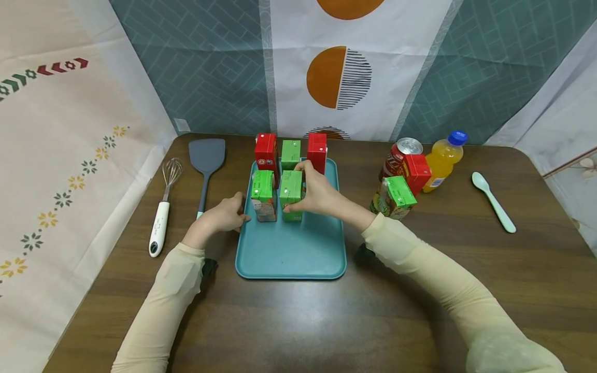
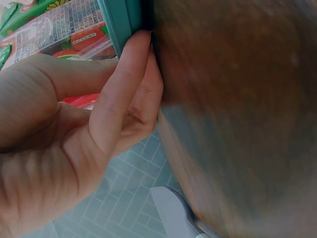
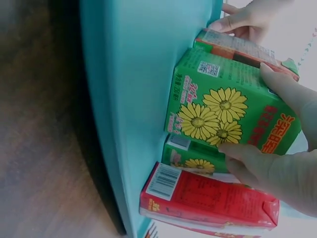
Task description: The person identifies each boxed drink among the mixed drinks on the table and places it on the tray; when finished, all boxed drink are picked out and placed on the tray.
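Observation:
A teal tray (image 1: 298, 254) lies on the wooden table. Standing on its far half are several drink cartons: a red carton (image 1: 266, 153) and a green one (image 1: 291, 150) at the back, a second red carton (image 1: 317, 150) to their right, and a green-topped carton (image 1: 264, 192) at front left. My right hand (image 1: 318, 192) grips a green carton with yellow flowers (image 3: 213, 106) between thumb and fingers; it stands upright in the front row. At the tray's left rim, my left hand (image 1: 227, 213) pinches the edge (image 2: 116, 25) with thumb and fingers.
Left of the tray lie a grey turner (image 1: 207, 155) and a white-handled whisk (image 1: 160, 223). To the right are a red soda can (image 1: 394, 158), a red carton (image 1: 416, 173), a green-topped carton (image 1: 396, 198), an orange drink bottle (image 1: 440, 163) and a pale spoon (image 1: 494, 203).

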A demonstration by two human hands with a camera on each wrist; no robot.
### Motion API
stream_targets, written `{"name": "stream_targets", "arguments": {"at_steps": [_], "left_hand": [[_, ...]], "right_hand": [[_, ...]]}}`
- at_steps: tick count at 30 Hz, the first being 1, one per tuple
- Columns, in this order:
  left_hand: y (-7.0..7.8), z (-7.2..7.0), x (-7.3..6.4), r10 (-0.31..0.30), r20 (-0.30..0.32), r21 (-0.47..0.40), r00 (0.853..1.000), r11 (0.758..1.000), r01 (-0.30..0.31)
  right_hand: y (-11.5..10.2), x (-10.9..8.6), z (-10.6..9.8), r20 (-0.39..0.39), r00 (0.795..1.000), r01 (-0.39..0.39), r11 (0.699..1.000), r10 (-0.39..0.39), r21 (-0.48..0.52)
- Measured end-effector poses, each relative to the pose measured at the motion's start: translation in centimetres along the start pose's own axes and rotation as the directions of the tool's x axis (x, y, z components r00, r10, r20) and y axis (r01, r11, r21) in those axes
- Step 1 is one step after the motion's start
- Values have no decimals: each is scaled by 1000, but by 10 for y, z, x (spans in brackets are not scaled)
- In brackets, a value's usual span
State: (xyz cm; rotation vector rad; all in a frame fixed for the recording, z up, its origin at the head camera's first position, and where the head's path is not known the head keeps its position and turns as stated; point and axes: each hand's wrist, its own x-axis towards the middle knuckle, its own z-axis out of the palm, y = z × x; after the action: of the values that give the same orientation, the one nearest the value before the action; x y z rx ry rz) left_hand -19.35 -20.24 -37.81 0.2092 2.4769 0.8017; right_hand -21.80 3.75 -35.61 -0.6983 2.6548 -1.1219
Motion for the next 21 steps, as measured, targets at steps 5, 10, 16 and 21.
{"name": "stream_targets", "arguments": {"at_steps": [5,10,16,21], "left_hand": [[2,0,1,7,2,-8,1000,1000,-7],[2,0,2,6,2,0,1000,1000,-6],[0,0,2,11,-1,6,1000,1000,-11],[-3,1,2,5,-2,2,1000,1000,-5]], "right_hand": [[0,-1,-3,10,1000,1,1000,-1,-16],[1,-5,-4,29,1000,6,1000,-5,-12],[4,-20,-12,27,999,35,999,-34,-31],[12,-37,-27,-27,996,83,997,-83,3]]}}
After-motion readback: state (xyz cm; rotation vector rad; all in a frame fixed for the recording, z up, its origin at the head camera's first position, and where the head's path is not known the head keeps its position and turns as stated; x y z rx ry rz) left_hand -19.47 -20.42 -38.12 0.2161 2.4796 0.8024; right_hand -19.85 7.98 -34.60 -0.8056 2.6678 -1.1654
